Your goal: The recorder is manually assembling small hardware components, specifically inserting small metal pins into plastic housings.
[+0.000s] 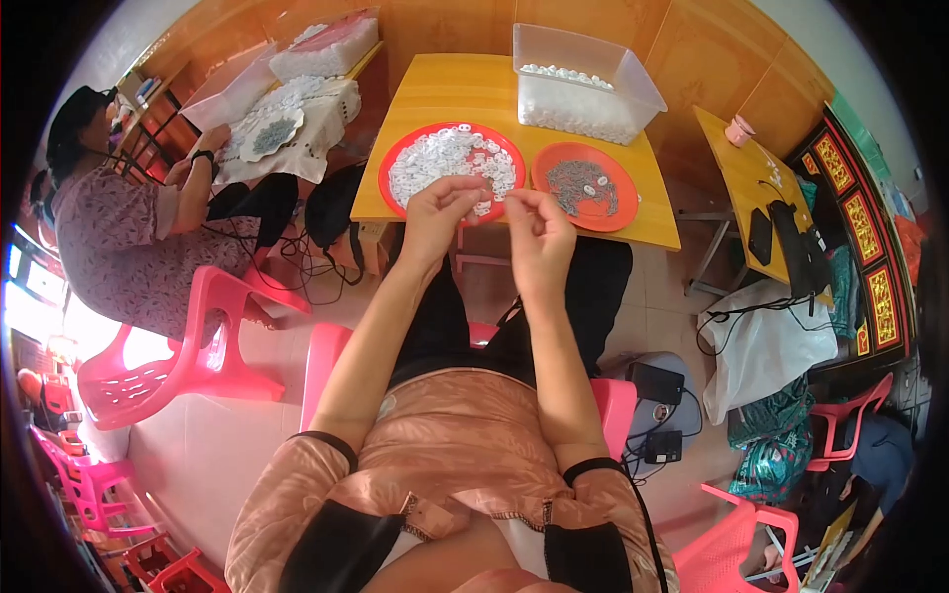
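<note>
The yellow counter (465,99) carries a clear plastic bin (583,84) of white pieces at its far edge, then a red plate (395,158) of white pieces and a smaller orange plate (613,212) of grey ones at the near edge, within easy reach. Both hands meet just before that edge: the left hand (435,212) and right hand (539,232) each pinch something tiny, fingertips nearly touching, probably to fit pieces together. Open floor lies either side of the knees.

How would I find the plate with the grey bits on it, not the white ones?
Look at the yellow table in front of the person's raised hands. Two round orange-red plates sit side by side near its front edge, before a clear plastic tub. The one you want is the smaller plate beside the right hand, piled with grey metal bits; the bigger plate holds white pieces.
</note>
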